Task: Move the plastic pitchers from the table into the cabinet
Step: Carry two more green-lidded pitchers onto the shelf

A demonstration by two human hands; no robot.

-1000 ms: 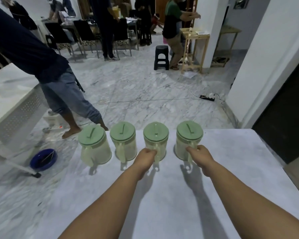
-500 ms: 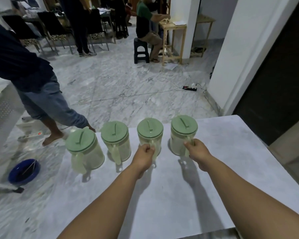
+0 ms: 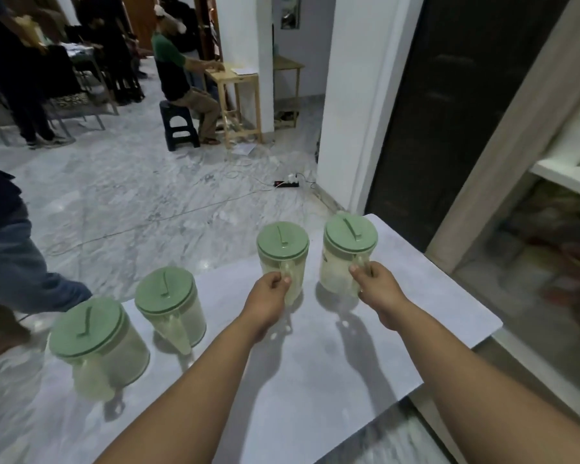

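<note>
Left hand (image 3: 269, 296) is gripping the third pitcher (image 3: 283, 261) by its handle, fingers curled; right hand (image 3: 375, 288) is gripping the far-right pitcher (image 3: 347, 252) likewise. Two left pitchers (image 3: 169, 304) are standing on the table (image 3: 332, 363), untouched.

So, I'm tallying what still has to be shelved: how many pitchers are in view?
4, in a row on the table: far-left pitcher, second pitcher, third pitcher held by the left hand, fourth pitcher held by the right hand.
</note>
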